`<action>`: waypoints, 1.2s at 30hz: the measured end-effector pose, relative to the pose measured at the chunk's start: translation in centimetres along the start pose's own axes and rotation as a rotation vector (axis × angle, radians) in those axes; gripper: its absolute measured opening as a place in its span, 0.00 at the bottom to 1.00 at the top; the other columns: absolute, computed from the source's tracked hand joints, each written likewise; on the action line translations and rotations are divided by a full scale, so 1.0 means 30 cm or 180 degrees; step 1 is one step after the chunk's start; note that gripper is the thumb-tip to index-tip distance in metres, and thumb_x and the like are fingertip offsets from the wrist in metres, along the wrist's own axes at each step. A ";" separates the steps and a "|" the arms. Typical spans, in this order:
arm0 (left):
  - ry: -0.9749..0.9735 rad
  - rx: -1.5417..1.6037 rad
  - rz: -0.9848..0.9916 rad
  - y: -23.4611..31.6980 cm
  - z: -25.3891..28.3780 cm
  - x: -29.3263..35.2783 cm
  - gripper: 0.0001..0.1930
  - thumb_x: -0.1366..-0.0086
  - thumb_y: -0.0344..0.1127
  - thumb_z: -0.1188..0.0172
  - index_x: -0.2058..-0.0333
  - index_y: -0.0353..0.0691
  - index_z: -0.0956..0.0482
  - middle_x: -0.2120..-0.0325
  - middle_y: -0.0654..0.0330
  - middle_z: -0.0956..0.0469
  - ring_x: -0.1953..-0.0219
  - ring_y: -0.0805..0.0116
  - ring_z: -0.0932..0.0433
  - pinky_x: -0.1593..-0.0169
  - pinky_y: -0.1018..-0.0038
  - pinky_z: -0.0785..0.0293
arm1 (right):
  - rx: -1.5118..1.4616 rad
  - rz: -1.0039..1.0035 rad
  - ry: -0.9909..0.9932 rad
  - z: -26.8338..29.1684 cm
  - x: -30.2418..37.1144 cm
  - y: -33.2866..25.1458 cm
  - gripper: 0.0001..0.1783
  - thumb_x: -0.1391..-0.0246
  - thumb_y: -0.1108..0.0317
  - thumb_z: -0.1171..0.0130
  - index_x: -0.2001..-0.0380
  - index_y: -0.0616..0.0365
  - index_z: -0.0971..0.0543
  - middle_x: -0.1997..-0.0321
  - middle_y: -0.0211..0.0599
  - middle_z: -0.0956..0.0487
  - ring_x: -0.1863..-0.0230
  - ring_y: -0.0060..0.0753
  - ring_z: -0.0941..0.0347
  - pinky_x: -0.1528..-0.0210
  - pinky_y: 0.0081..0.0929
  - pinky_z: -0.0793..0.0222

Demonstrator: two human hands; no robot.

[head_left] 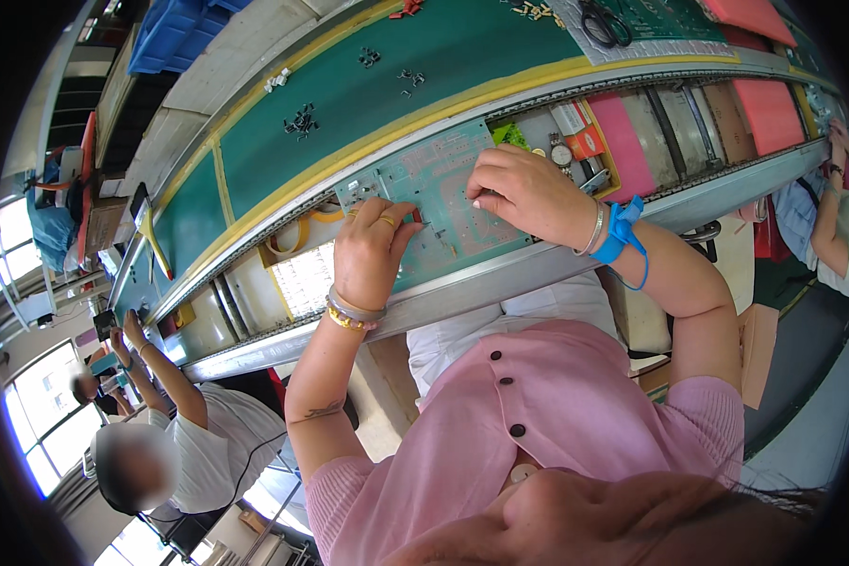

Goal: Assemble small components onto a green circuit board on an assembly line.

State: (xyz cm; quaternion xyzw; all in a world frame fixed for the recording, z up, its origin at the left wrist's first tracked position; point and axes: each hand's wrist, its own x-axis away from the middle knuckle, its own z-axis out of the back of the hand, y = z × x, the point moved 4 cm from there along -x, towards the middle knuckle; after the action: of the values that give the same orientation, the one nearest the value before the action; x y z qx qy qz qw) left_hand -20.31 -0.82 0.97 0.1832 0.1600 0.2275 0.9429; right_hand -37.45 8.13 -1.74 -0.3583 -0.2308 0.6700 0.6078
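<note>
A green circuit board (423, 168) lies across the conveyor rails in front of me, with small parts standing on it. My left hand (373, 243) is over the board's left part, thumb and fingers drawn together in a pinch close above it. Whatever those fingertips may hold is too small to name. Over the board's right side, my right hand (528, 193) has its thumb and fingers curled together, and their contents cannot be made out. A blue wrist strap (621, 234) is round my right wrist.
Beyond the rail, a green work surface (302, 71) carries piles of small black parts (301, 121), white parts (276, 80) and scissors (604, 24). A wristwatch (560, 151) lies in a tray right of the board. Another person (208, 439) works at the left; more hands show far right.
</note>
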 end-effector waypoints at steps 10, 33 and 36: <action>-0.0058 -0.0330 -0.0242 0.008 -0.019 -0.002 0.12 0.52 0.32 0.35 0.67 0.40 0.22 0.74 0.60 0.28 0.70 0.60 0.28 0.67 0.68 0.29 | 0.0045 -0.0002 0.0037 -0.006 0.006 0.002 0.05 0.55 0.73 0.40 0.72 0.57 0.25 0.68 0.33 0.28 0.61 0.39 0.31 0.60 0.34 0.33; 0.0313 -0.0978 -0.1208 -0.140 -0.059 -0.384 0.07 0.49 0.28 0.42 0.69 0.43 0.20 0.68 0.65 0.25 0.64 0.63 0.25 0.64 0.70 0.25 | 0.0006 0.0154 0.0195 -0.004 0.004 -0.001 0.05 0.55 0.73 0.40 0.72 0.57 0.25 0.69 0.33 0.27 0.63 0.39 0.30 0.61 0.34 0.33; 0.0367 -0.0905 -0.1229 -0.139 -0.068 -0.385 0.05 0.48 0.29 0.38 0.70 0.42 0.20 0.69 0.62 0.24 0.66 0.60 0.24 0.62 0.69 0.27 | 0.0027 0.0163 0.0194 -0.004 0.006 -0.002 0.05 0.54 0.72 0.41 0.72 0.57 0.25 0.70 0.33 0.27 0.63 0.39 0.30 0.62 0.34 0.33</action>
State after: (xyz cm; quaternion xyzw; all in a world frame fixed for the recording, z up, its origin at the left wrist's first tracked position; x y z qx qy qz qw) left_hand -29.33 -9.34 -0.05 0.0014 0.2121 0.0733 0.9745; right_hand -37.33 8.31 -1.81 -0.3818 -0.2001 0.6750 0.5988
